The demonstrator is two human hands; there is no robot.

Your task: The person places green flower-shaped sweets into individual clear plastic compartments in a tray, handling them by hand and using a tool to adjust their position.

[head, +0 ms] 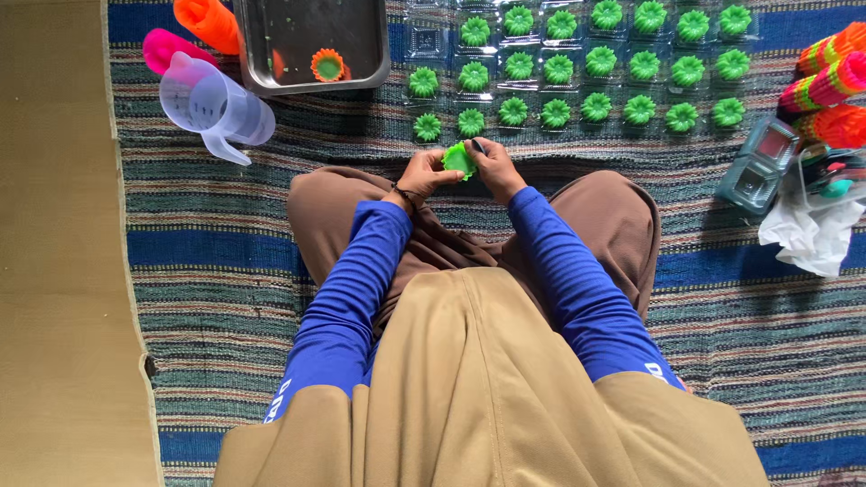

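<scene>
While the left hand (pixel 424 174) and the right hand (pixel 492 169) both pinch one green fluted cake (pixel 458 160) above the striped mat (pixel 225 234), rows of green cakes (pixel 577 68) lie at twelve o'clock, a clear jug (pixel 216 106) at ten.

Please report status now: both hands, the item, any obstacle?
Left hand and right hand both grip one green flower-shaped cake. Cake rows directly ahead.
</scene>
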